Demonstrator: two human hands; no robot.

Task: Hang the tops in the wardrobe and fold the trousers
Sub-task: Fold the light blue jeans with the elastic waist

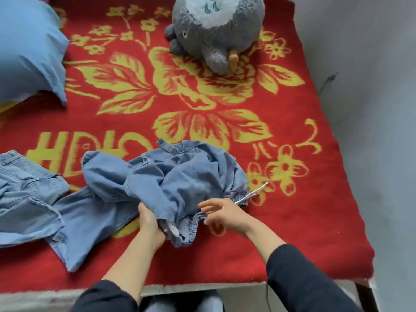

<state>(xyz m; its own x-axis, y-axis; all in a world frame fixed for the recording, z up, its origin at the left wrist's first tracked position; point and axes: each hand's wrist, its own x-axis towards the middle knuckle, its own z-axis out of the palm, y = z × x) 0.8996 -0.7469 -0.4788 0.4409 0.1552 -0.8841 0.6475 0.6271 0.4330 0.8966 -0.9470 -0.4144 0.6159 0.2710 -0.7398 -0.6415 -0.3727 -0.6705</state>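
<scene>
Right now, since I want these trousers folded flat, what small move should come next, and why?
Probably close the right hand on the elastic waistband by the white drawstring and draw it away from the left hand. The left hand grips the waistband, the right hangs open beside it, and the trousers lie bunched on the red blanket.

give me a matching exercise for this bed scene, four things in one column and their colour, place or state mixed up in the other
Column one:
1. pillow
2. plush toy
3. trousers
4. drawstring

Column two:
a. white, trailing onto the red blanket
b. grey, at the far end of the bed
c. crumpled denim, gripped at the waistband by the left hand
d. light blue, at the far left

Pairs: 1-d, 2-b, 3-c, 4-a
</scene>
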